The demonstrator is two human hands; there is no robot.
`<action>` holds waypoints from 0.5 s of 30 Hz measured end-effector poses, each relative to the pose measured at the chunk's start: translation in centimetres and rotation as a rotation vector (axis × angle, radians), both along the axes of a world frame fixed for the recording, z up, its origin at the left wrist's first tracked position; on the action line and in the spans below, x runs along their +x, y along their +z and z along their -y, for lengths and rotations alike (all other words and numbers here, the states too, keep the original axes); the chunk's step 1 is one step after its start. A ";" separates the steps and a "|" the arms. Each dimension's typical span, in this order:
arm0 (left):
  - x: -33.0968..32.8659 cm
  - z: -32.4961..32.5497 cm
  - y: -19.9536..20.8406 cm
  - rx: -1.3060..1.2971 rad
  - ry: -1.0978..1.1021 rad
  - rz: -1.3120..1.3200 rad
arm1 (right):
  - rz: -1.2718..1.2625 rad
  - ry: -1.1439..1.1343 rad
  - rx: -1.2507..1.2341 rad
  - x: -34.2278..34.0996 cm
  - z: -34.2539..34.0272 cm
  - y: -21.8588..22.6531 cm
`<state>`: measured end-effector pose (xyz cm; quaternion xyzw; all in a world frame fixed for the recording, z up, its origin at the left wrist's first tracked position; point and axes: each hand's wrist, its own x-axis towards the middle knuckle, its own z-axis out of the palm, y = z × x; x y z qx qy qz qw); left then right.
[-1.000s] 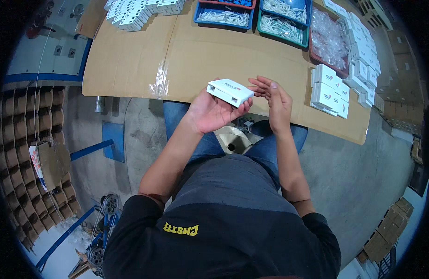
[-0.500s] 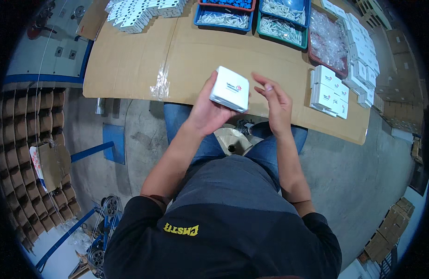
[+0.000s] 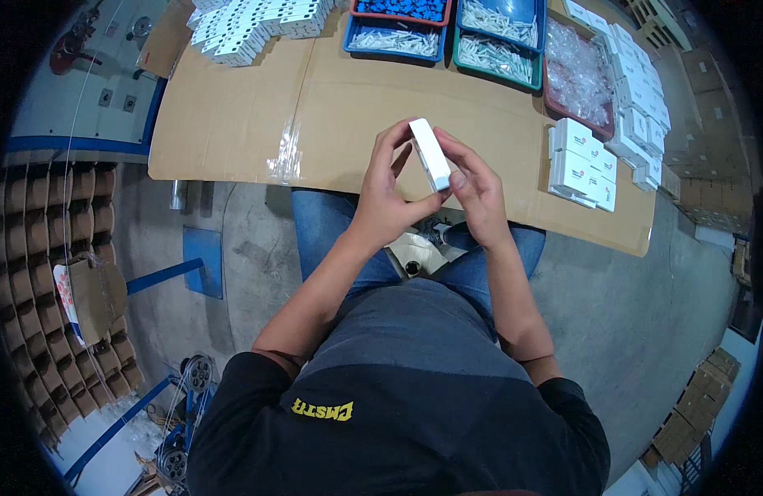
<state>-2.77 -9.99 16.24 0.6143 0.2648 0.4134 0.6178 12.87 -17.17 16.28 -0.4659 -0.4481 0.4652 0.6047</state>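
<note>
Between my two hands is a small flat white box, tilted up so that a narrow side faces me. My left hand grips it from the left, its fingertips at the upper end and its thumb at the lower end. My right hand closes on it from the right, with the thumb near the lower end. The box is held above the near edge of the cardboard-covered table, over my lap. Its broad faces are mostly turned out of sight.
Stacked white boxes stand at the table's right, near a red tray of clear plastic bags. Further back sit a blue tray and a green-rimmed tray of small white pieces. More white pieces are grouped at the far left.
My right hand has come in from the right and taken hold of the white box. The box has turned from its printed broad face to a narrow side.
</note>
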 end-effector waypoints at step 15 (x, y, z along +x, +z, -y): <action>0.1 1.1 1.5 -0.291 -0.045 0.031 | 0.296 -0.114 0.071 -0.3 0.0 1.2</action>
